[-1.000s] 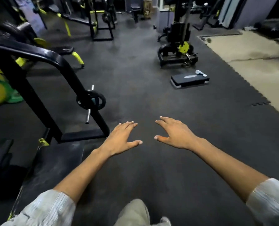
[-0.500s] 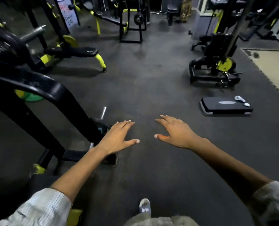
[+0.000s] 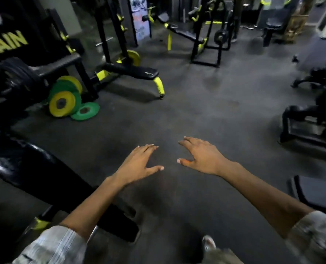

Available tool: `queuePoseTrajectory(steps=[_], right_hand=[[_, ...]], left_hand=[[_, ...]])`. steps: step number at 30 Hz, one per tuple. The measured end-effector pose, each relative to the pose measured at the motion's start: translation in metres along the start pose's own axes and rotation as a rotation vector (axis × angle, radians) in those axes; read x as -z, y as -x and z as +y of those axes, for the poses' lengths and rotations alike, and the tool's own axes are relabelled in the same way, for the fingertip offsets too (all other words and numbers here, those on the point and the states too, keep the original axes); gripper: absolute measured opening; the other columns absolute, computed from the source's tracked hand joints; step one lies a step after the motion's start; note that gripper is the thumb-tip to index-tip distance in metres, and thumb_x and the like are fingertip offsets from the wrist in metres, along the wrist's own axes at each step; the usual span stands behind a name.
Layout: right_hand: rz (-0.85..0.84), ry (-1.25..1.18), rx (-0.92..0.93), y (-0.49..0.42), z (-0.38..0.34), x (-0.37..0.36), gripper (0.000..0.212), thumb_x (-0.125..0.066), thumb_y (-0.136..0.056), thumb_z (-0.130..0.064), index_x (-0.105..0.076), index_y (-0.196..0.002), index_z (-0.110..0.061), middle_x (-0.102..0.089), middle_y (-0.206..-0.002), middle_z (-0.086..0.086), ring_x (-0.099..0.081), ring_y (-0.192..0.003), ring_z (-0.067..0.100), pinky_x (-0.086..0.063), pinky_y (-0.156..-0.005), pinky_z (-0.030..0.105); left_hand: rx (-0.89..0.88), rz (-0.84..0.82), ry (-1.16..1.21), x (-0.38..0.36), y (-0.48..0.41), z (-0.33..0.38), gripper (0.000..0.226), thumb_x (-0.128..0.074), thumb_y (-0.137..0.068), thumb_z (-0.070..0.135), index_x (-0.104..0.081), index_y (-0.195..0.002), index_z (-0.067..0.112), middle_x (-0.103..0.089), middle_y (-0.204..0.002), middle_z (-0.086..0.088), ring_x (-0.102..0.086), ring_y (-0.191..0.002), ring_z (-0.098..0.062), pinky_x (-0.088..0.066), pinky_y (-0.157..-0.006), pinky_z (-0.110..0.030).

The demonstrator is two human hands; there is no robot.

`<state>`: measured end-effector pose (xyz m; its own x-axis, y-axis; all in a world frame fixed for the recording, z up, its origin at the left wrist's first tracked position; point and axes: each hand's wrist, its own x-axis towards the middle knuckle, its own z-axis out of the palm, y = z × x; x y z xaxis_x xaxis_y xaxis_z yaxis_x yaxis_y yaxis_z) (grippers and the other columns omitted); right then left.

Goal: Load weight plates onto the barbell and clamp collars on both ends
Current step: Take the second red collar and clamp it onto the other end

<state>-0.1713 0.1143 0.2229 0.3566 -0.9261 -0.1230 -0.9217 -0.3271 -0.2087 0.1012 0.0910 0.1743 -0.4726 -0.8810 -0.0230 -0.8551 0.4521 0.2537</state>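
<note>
A dim gym with a dark rubber floor, bare in the middle. Both hands are held out low over it, empty, fingers spread: left hand, right hand, near each other but apart. Far left, yellow and green plates lean against a rack, one green plate flat on the floor beside them. A loaded barbell rests on the rack at left. A black bench stands beyond; more racks line the far wall.
</note>
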Motion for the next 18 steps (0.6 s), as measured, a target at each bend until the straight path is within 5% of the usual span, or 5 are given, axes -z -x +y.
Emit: queuePoseTrajectory(steps=[7,18], right_hand=[[-0.091,0.092,0.277,-0.193,0.056,0.060,0.081,-0.051,-0.096,-0.069,-0.032,-0.160,-0.024,-0.032,-0.168,0.006,-0.035,-0.153,0.025,-0.035,-0.121,0.044],[-0.123,0.151,0.623,-0.469,0.007,0.086,0.080,-0.052,-0.097,-0.067,-0.032,-0.161,-0.025,-0.031,-0.169,0.005,-0.032,-0.155,0.023,-0.033,-0.120,0.043]], left_hand=[[0.257,0.076,0.036,0.028,-0.109,-0.050,0.102,-0.036,-0.078,0.084,-0.037,-0.156,0.019,-0.041,-0.161,-0.003,-0.036,-0.150,-0.019,-0.020,-0.125,-0.039],[0.616,0.148,0.025,0.071,-0.196,-0.215,0.106,-0.032,-0.077,0.089,-0.034,-0.157,0.020,-0.039,-0.162,-0.003,-0.034,-0.151,-0.018,-0.021,-0.125,-0.041]])
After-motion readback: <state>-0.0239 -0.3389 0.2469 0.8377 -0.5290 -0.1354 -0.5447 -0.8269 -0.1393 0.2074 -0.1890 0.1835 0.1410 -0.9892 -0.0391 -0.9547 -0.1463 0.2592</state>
